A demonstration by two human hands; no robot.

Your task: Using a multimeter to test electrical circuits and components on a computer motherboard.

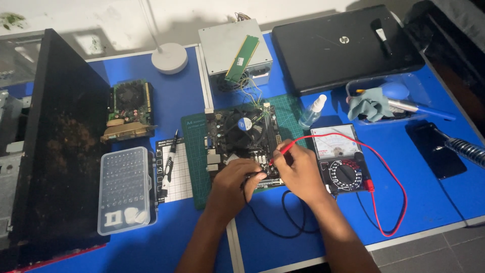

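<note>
A dark motherboard with a round cooler fan lies on a green cutting mat. My right hand pinches a red multimeter probe whose tip touches the board's lower edge. My left hand rests on the board's front edge, fingers curled around what appears to be the black probe; its black lead loops below. An analog multimeter sits just right of my right hand, with the red lead arcing around it.
A black computer case panel stands at left, beside a clear screwdriver bit box, a graphics card and a screwdriver. Behind are a power supply with a green memory stick, a closed laptop, a spray bottle, a clear tray and a soldering iron stand.
</note>
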